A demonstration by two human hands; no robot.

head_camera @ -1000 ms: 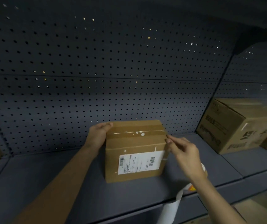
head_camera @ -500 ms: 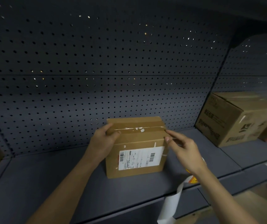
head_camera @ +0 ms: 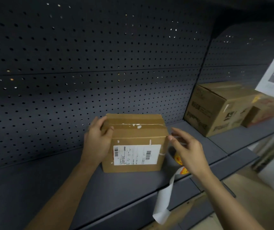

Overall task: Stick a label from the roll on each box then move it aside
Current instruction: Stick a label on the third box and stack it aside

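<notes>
On a dark shelf (head_camera: 50,188), the left hand (head_camera: 98,141) grips the top left corner of the box (head_camera: 137,136); the right hand (head_camera: 189,148) hovers spread just beside its right edge. The cardboard looks light and stiff, best held by opposite sides.

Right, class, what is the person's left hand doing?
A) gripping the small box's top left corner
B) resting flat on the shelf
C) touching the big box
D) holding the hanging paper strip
A: the left hand grips the small box at its top left corner, thumb on its front.
</notes>
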